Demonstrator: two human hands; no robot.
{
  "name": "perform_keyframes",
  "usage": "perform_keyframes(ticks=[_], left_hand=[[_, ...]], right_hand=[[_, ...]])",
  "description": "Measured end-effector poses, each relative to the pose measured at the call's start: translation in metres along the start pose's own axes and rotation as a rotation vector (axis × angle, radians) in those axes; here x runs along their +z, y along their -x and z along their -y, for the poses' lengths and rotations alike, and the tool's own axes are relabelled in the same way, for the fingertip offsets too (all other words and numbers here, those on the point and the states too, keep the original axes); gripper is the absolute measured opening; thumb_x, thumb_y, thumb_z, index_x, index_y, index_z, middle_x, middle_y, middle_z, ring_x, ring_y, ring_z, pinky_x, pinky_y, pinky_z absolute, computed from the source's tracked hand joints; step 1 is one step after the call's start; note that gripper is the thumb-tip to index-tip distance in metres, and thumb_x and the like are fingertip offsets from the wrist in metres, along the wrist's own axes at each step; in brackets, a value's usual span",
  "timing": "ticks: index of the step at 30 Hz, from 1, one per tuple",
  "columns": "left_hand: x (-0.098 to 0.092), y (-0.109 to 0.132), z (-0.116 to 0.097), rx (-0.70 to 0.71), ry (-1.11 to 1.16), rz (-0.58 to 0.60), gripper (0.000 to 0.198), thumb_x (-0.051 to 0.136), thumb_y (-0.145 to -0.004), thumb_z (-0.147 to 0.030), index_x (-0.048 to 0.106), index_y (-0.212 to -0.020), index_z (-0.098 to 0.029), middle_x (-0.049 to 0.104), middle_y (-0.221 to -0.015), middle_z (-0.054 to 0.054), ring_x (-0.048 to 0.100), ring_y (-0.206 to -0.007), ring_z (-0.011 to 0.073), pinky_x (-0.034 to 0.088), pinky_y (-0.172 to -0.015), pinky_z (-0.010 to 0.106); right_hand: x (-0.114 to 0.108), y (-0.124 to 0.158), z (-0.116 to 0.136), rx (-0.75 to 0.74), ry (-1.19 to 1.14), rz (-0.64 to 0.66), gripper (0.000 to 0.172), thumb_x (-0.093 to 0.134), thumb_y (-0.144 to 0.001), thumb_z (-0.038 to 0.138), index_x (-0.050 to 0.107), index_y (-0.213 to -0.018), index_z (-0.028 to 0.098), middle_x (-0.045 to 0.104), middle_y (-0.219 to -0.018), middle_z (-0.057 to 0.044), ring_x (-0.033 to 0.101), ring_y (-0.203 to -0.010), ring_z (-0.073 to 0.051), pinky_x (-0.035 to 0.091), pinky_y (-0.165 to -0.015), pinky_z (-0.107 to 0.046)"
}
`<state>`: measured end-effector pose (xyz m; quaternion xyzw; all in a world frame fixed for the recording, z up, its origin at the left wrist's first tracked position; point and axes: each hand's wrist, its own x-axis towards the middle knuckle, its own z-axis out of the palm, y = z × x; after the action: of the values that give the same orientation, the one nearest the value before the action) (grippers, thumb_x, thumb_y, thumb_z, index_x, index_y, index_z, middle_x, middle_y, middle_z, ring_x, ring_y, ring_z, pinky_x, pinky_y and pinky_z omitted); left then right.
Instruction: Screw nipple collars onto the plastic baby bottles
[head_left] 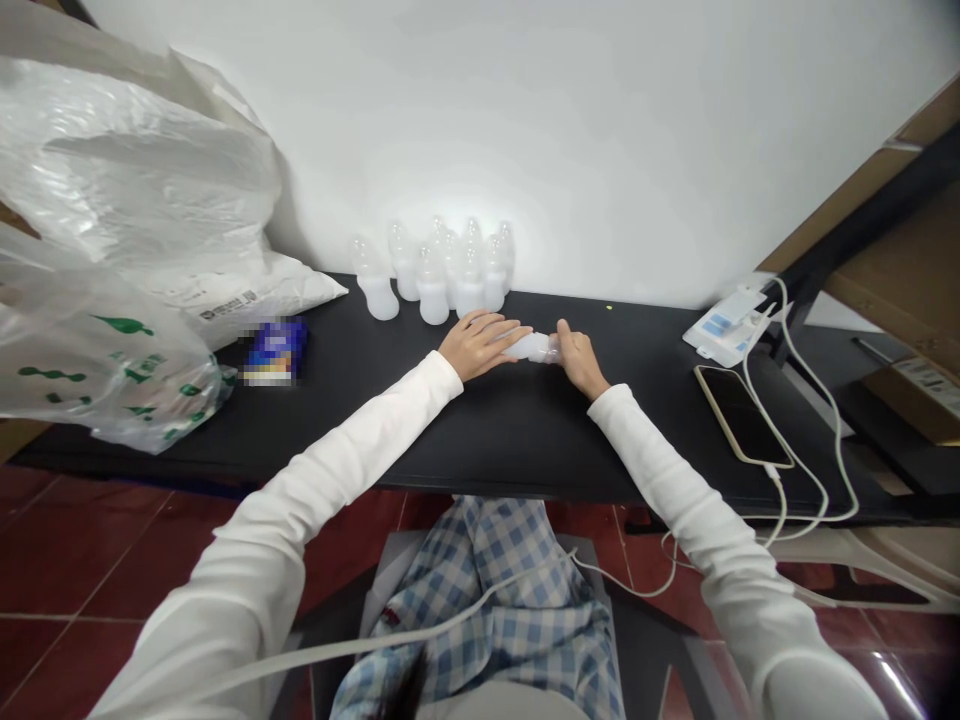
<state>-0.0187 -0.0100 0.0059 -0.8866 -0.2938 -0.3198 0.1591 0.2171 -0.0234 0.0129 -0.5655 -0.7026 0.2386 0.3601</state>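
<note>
Between my two hands a small white bottle (531, 347) with a clear cap end lies on its side, just over the black table. My left hand (480, 345) is laid over its white body with the fingers closed round it, palm side hidden. At the clear end, my right hand (576, 358) grips the bottle, thumb raised on top. Behind my left hand stand several similar white bottles with clear domed tops (433, 285), grouped against the wall. One of them at the left (377, 285) leans a little.
Large plastic bags (135, 190) fill the left, with a blue packet (276, 350) beside them. On the right lie a phone (742, 415) with a white cable and a white-and-blue package (726, 325). Cardboard boxes (900, 270) stand far right. A cable crosses my lap.
</note>
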Motion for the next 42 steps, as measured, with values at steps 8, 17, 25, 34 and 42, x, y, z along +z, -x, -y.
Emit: perform_keyframes(ticks=[8,17,25,34,42], left_hand=[[0.009,0.004,0.000,-0.103,0.052,-0.002,0.063,0.057,-0.091,-0.065,0.065,-0.135,-0.020,0.076,-0.114,0.013,0.070,-0.102,0.0254,0.050,-0.086,0.038],[-0.003,0.003,-0.014,-0.295,0.028,-0.039,0.052,0.062,-0.092,-0.057,0.066,-0.133,-0.025,0.074,-0.124,0.010,0.060,-0.117,0.0316,0.041,-0.096,0.043],[-0.005,0.043,0.034,-0.827,0.142,-0.531,0.060,0.074,-0.082,-0.058,0.050,-0.122,-0.019,0.059,-0.118,0.011,0.059,-0.094,0.0208,0.049,-0.089,0.040],[-0.006,0.058,0.060,-1.157,0.097,-0.655,0.054,0.080,-0.078,-0.030,0.039,-0.112,-0.022,0.047,-0.118,0.010,0.051,-0.115,0.0260,0.037,-0.112,0.052],[-0.005,0.054,0.066,-1.227,0.229,-0.605,0.064,0.072,-0.066,-0.002,0.036,-0.117,-0.018,0.039,-0.130,0.018,0.044,-0.122,0.0273,0.046,-0.104,0.045]], right_hand=[[-0.003,0.000,0.005,-0.417,0.198,-0.082,0.052,0.023,-0.103,0.059,0.059,-0.104,0.022,0.071,-0.102,-0.010,0.062,-0.085,-0.022,0.043,-0.085,-0.037],[0.007,-0.004,-0.010,-0.126,-0.221,-0.155,0.068,0.013,-0.099,0.074,0.058,-0.087,0.024,0.054,-0.063,0.001,0.053,-0.064,-0.017,0.043,-0.069,-0.031],[0.004,-0.011,-0.019,-0.052,-0.074,-0.008,0.066,0.029,-0.096,0.075,0.063,-0.078,0.022,0.050,-0.056,0.003,0.051,-0.059,-0.015,0.043,-0.069,-0.029],[0.003,-0.011,-0.019,-0.059,0.013,0.040,0.057,0.033,-0.098,0.062,0.066,-0.076,0.021,0.053,-0.058,0.002,0.051,-0.058,-0.014,0.040,-0.067,-0.028],[0.003,-0.012,-0.020,-0.061,0.052,0.057,0.050,0.035,-0.099,0.051,0.067,-0.076,0.021,0.051,-0.057,0.002,0.049,-0.057,-0.014,0.038,-0.066,-0.029]])
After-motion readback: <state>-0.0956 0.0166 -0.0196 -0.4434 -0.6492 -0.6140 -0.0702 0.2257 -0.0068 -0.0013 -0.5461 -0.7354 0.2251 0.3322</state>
